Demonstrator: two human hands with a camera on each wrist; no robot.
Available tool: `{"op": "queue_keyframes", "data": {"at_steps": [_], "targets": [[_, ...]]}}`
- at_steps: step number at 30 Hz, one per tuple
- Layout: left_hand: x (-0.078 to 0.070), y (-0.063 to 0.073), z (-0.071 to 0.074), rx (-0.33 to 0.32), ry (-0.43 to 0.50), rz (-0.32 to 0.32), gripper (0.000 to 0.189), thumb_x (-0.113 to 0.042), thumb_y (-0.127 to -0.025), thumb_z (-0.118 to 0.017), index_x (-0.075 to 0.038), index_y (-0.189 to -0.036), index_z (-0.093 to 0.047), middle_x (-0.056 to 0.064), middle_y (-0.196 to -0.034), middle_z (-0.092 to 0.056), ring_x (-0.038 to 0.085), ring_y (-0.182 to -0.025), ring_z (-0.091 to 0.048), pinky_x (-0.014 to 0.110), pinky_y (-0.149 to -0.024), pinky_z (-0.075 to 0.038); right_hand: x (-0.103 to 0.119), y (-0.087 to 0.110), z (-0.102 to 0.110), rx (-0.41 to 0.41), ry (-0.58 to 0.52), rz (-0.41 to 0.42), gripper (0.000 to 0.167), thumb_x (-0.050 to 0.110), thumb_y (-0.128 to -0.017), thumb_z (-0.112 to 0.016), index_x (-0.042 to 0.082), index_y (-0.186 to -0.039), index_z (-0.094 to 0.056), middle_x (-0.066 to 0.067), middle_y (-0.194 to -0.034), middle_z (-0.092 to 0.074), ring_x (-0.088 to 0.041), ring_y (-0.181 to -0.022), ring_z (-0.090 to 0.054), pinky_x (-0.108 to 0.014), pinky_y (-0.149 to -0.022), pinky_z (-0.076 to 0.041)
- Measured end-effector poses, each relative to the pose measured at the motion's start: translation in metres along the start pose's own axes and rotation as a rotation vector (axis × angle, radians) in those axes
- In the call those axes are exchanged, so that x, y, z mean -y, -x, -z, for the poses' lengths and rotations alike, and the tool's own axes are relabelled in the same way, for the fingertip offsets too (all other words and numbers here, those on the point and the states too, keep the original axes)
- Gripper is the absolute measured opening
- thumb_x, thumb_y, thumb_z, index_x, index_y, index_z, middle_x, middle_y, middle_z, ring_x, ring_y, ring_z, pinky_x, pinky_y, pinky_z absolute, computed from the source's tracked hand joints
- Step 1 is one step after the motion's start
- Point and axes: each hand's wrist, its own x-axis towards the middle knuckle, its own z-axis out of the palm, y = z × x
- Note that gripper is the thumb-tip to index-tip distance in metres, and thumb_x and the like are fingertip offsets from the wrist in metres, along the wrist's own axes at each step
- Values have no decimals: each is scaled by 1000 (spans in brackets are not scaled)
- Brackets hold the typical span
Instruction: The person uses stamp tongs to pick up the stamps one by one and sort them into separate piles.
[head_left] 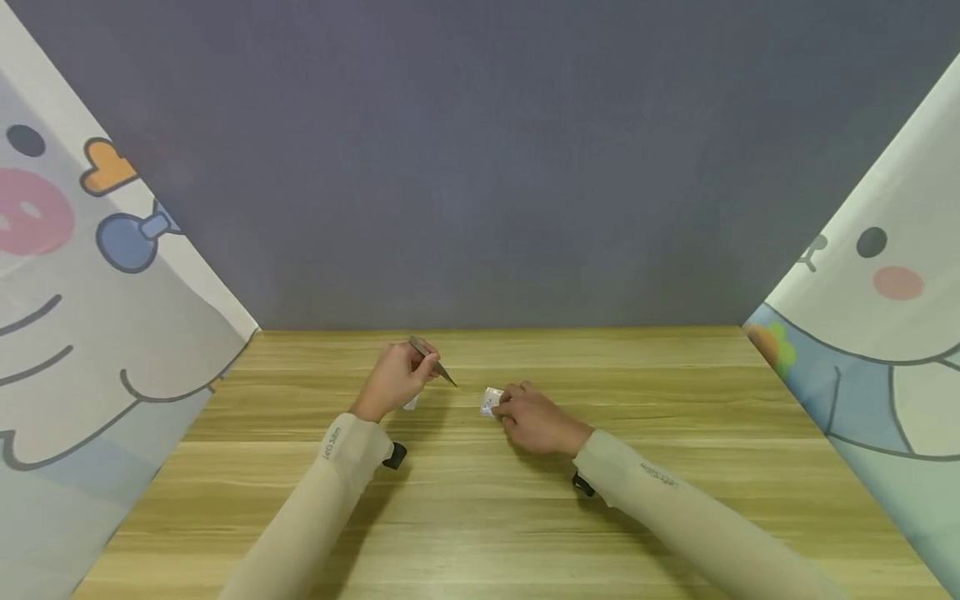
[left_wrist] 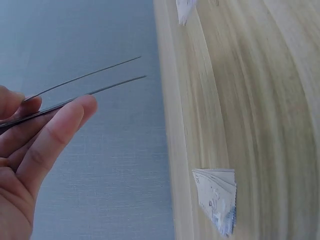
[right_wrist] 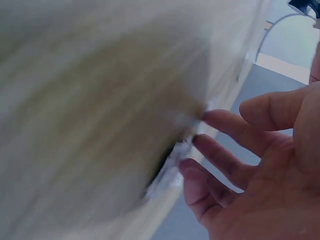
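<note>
Small printed paper (head_left: 491,400) sits on the bench (head_left: 487,517) by my right hand (head_left: 538,419), fingers loosely spread, tips touching it; my left hand (head_left: 396,379) pinches tweezers (head_left: 444,372), prongs apart, near another white slip (head_left: 411,403). A fingertip drag could shift or crease the paper; a loose pinch could drop the tweezers.

A wood-grained tabletop (head_left: 480,533) is bounded by a grey far wall (head_left: 480,167), a cartoon-printed left panel (head_left: 97,325) and a cartoon-printed right panel (head_left: 862,325).
</note>
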Motion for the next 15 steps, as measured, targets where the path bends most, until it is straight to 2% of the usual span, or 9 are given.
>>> {"op": "queue_keyframes", "data": {"at_steps": [3,6,9,11,15], "targets": [[0,0,-2,5,27,-19,19,-11,-97,-55,2,-97,-68,9,-88,-68,20,-69,-68,22,-58,-56,-1,3,6,-3,-51,-45,23,9,-96,-50,1,-103,-71,-9,-112,-57,-24,-102,-50,-38,-85,-47],[0,-1,-3,4,47,-26,18,-10,-97,-55,3,-95,-68,11,-93,-67,27,-72,-69,22,-58,-56,-3,8,10,-8,-74,-87,23,10,-97,-49,2,-99,-71,-9,-116,-57,-24,-108,-49,-38,-91,-46],[-2,-1,-3,12,51,-26,19,-10,-97,-55,3,-94,-68,11,-95,-67,28,-73,-69,23,-59,-56,-5,14,12,-23,-57,-119,25,9,-96,-49,4,-111,-68,-11,-119,-55,-26,-110,-48,-40,-91,-45],[-4,-1,-3,22,52,-28,21,-12,-97,-55,4,-95,-69,10,-95,-67,28,-73,-69,23,-60,-56,-5,19,12,-25,-21,-139,30,9,-95,-50,8,-122,-64,-14,-119,-53,-29,-108,-48,-41,-85,-47],[-6,-3,-7,31,56,-29,22,-12,-98,-54,5,-96,-68,11,-96,-67,24,-73,-69,23,-61,-56,-1,30,9,23,55,-169,37,13,-96,-53,18,-132,-59,-22,-122,-50,-33,-101,-45,-41,-76,-46]]}}
